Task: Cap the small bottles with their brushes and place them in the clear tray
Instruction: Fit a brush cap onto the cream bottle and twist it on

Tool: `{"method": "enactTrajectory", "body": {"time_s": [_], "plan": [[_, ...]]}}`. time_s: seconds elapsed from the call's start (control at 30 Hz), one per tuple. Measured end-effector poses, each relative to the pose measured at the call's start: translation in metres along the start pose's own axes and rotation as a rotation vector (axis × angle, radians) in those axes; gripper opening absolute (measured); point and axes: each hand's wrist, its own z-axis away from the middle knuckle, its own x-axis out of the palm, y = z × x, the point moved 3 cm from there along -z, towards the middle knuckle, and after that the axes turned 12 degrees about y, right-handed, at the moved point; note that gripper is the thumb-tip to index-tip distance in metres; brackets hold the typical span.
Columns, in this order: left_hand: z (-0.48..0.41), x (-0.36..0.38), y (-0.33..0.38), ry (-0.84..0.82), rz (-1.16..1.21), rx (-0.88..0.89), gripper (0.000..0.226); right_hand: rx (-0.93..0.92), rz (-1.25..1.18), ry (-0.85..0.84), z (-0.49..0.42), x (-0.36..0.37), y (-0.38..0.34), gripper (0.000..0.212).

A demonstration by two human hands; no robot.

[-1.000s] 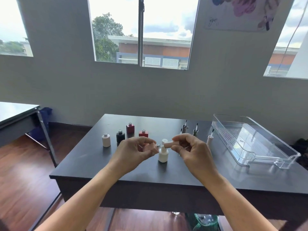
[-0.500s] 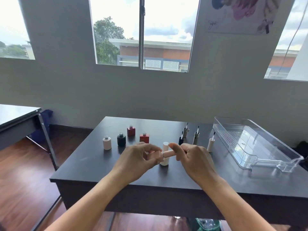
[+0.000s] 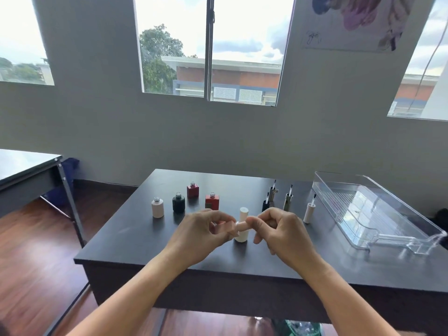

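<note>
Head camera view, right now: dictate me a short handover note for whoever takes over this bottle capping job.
Left grip holds the pink bottle. Right grip pinches the pink cap at its neck; I cannot tell whether it is tight.
Done: one white bottle stands capped on the table, not in the tray.
Left: finish the pink one. Cap the beige bottle, black bottle, dark red bottle and red bottle with the four brushes standing further right. Then move all six into the clear tray, which holds nothing.

Dark table [image 3: 126, 238], red bottle [image 3: 212, 201]
</note>
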Motion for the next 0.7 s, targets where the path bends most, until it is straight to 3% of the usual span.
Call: {"method": "enactTrajectory", "body": {"time_s": [0.07, 0.17, 0.23, 0.33, 0.43, 0.57, 0.63, 0.7], "plan": [[0.0008, 0.0008, -0.0001, -0.005, -0.004, 0.005, 0.019, -0.005, 0.11, 0.013, -0.0008, -0.0027, -0.0012, 0.059], [0.0002, 0.0013, -0.001, -0.009, 0.01, 0.006, 0.019, 0.008, 0.159, -0.034, -0.0011, -0.0027, -0.0002, 0.068], [-0.0007, 0.0011, -0.0026, -0.015, 0.015, 0.0, 0.019, -0.01, 0.136, -0.067, 0.0004, -0.0012, 0.0013, 0.058], [-0.001, 0.0008, -0.0058, -0.007, 0.03, -0.005, 0.017, -0.079, 0.091, -0.072, 0.0026, 0.0007, 0.004, 0.026], [-0.0003, 0.002, -0.007, -0.005, 0.022, -0.005, 0.021, -0.075, 0.05, -0.055, 0.0035, -0.0002, 0.0053, 0.013], [0.0023, 0.0056, -0.0069, -0.007, 0.017, 0.003, 0.022, -0.029, 0.164, -0.019, 0.0025, -0.0043, 0.0046, 0.057], [0.0031, 0.0059, -0.0072, -0.005, 0.021, 0.002, 0.021, -0.026, 0.21, -0.042, 0.0024, -0.0042, 0.0059, 0.063], [0.0034, 0.0052, -0.0078, -0.011, 0.015, 0.001, 0.022, -0.048, 0.216, -0.077, 0.0041, -0.0028, 0.0062, 0.054]]}}
